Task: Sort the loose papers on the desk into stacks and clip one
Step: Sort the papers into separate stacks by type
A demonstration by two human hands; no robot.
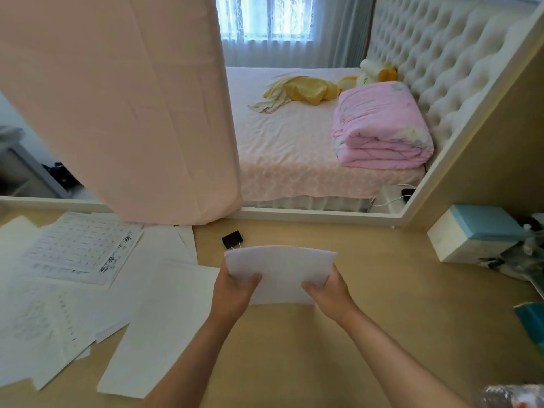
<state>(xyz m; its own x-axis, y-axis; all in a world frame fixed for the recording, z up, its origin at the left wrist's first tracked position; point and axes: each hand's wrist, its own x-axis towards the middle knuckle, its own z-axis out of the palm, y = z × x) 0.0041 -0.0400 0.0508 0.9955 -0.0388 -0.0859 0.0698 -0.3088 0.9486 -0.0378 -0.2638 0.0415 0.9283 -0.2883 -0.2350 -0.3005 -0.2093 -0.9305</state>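
Observation:
I hold a small stack of white paper [281, 270] upright above the wooden desk [382, 290], a little bowed. My left hand [234, 293] grips its lower left side, thumb on the front. My right hand [328, 293] grips the lower right side the same way. A black binder clip [232, 239] lies on the desk just behind the stack's left top corner. Loose white sheets [164, 319] lie spread over the left part of the desk, and one printed sheet with rows of characters [82, 248] lies at the far left.
A mirror with a white frame [309, 214] stands behind the desk, partly covered by a pink cloth [132, 113]. A white and teal box [471, 234] and plastic-wrapped items [527, 254] sit at the right. A teal object [532, 319] lies at the right edge.

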